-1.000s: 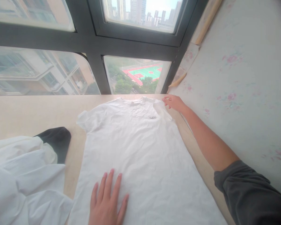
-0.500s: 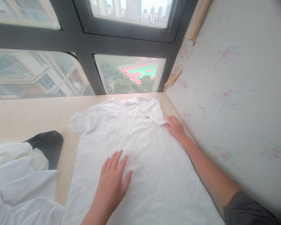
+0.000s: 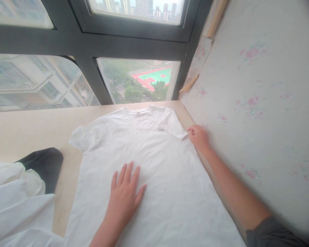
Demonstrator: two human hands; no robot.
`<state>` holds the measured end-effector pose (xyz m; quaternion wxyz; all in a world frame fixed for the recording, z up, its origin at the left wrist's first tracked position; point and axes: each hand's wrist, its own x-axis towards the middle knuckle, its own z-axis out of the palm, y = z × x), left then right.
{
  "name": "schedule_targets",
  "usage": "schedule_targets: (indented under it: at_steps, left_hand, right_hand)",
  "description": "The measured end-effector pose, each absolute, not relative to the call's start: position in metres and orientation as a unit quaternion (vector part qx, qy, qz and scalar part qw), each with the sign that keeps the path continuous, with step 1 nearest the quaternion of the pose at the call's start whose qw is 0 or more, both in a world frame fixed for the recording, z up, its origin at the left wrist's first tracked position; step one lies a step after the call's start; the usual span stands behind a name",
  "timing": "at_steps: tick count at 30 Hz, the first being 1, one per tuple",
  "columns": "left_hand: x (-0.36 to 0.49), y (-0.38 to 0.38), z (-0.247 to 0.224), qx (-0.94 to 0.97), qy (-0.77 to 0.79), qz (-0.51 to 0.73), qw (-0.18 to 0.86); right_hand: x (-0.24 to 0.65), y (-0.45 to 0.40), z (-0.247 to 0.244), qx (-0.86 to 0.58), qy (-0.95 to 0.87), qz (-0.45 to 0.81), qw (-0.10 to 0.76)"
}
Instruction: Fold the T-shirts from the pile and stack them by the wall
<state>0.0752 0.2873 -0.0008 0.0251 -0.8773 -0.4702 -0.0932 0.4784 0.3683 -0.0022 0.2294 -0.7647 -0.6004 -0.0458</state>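
We saw the white T-shirt (image 3: 170, 185) spread flat across the middle of the frame, its collar (image 3: 137, 111) pointing towards the top of the frame and its body widening down to the bottom edge, where the hem ran out of view. Its long axis ran roughly up and down the frame, leaning a little to the left at the top. One short sleeve (image 3: 89, 137) reached out left of centre, rather crumpled, while the other sleeve (image 3: 173, 127) angled down to the right and partly covered a small dark print (image 3: 161, 129) on the chest. Beneath it all we had a pale, smooth surface (image 3: 28, 127), which ended at a dark window frame (image 3: 46, 43) along the top; through the lower middle pane we could make out a green and red sports court (image 3: 157, 78) among trees. A wall with flowered paper (image 3: 273, 137) filled the right side, the paper curling away beside the window. At the lower left lay a heap of white cloth (image 3: 12, 212), with a dark cloth (image 3: 46, 168) showing from behind it. As for the fingers, our left hand (image 3: 125, 195) lay on the front of the shirt just below the centre of the frame — palm down, fingers extended and slightly spread, gripping nothing. Our right hand (image 3: 199, 137), right of centre and close to the wall, had its fingers curled, thumb and forefinger pinching the outer corner of the right-hand sleeve — the shirt's body lay to the left of those fingertips.
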Motion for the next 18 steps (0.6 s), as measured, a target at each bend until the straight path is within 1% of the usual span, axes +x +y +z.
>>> schedule_targets:
  at_steps: [2, 6, 9, 11, 15, 18]
  left_hand:
    - [0.075, 0.288, 0.0, -0.878, -0.468, -0.098, 0.025]
    - [0.07, 0.288, -0.002, -0.873, -0.473, -0.111, 0.038]
    - [0.063, 0.286, -0.007, -0.865, -0.485, -0.118, 0.043]
    - [0.057, 0.282, -0.009, -0.861, -0.492, -0.124, 0.034]
    - [0.039, 0.286, -0.001, -0.859, -0.488, -0.15, -0.045]
    - [0.011, 0.321, 0.016, -0.802, -0.552, -0.205, -0.107]
  right_hand:
    - [0.477, 0.394, 0.006, -0.764, -0.599, -0.027, 0.239]
    - [0.457, 0.445, 0.014, -0.731, -0.642, -0.035, 0.228]
    - [0.435, 0.462, 0.004, -0.663, -0.727, -0.039, 0.176]
    - [0.428, 0.462, -0.009, -0.649, -0.748, -0.03, 0.137]
    - [0.438, 0.459, -0.033, -0.676, -0.728, -0.014, 0.112]
    - [0.45, 0.463, -0.041, -0.665, -0.739, -0.021, 0.108]
